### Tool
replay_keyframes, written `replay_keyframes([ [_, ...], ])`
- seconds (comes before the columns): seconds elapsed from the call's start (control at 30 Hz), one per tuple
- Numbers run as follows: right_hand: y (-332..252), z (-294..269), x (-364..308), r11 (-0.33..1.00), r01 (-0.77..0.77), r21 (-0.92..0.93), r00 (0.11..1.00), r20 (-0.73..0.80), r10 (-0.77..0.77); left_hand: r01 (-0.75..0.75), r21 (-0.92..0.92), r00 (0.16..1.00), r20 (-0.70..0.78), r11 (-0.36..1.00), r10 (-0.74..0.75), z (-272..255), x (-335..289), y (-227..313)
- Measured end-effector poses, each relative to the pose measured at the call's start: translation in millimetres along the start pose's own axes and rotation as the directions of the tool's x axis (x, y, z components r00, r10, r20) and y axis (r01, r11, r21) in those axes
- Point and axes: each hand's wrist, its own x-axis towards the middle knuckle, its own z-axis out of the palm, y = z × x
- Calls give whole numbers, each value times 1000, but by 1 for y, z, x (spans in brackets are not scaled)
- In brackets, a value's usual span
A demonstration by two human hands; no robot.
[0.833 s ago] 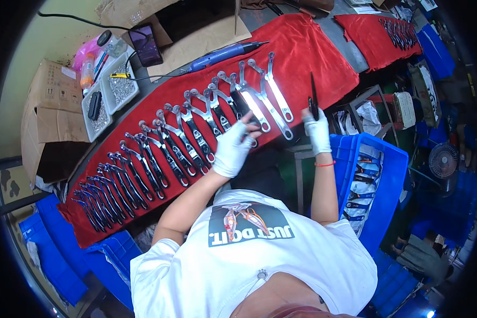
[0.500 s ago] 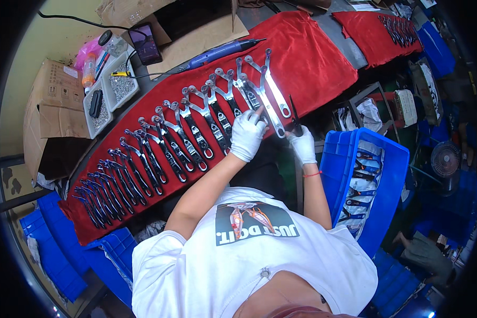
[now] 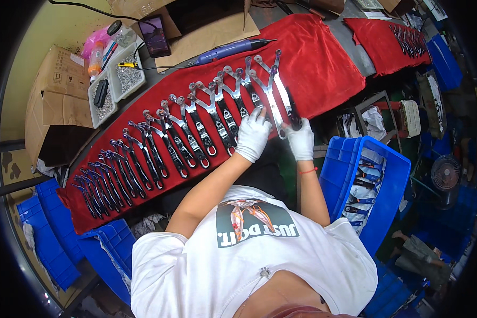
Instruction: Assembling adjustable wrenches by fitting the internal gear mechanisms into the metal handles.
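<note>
A row of Y-shaped silver metal tools (image 3: 209, 108) lies on red cloth, many with black handle pieces on their lower arms. My left hand (image 3: 253, 137), white-gloved, is closed over the lower end of a black-handled tool (image 3: 255, 99) near the row's right end. At the far right, a bare silver tool (image 3: 273, 103) shows no black on its left arm. My right hand (image 3: 301, 142), also gloved, grips a black handle piece (image 3: 294, 119) at the lower end of this tool's right arm. Its fingertips are partly hidden.
Behind the row lie a purple electric screwdriver (image 3: 228, 53), white trays of small metal parts (image 3: 128, 76) and a phone (image 3: 155, 37). A cardboard box (image 3: 66, 87) stands left. To the right, a blue crate (image 3: 387, 196) holds finished-looking tools; a fan (image 3: 445, 172) stands beyond.
The black handle piece in my right hand has gone from upright beside the silver tool to lying along its right arm. My left hand keeps nearly the same place; the view has shifted slightly.
</note>
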Motion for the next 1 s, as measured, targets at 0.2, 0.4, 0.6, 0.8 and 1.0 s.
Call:
replay_keyframes([
  [0.2,24,12,-4,972,-2,236,974,222,-52,-9,29,1000,17,1000,8,1,1,5],
  [0.4,7,8,11,956,-124,264,950,309,38,4,74,1000,-10,997,-3,7,3,8],
  [0.6,-2,5,2,991,130,43,988,83,-133,-18,101,1000,-20,995,20,8,2,8],
  [0.8,-16,-17,-5,986,163,31,984,-82,-160,-78,70,993,-81,995,84,11,0,3],
  [1.0,-15,-19,2,957,166,240,985,-4,-170,-54,58,994,-94,997,59,12,2,6],
])
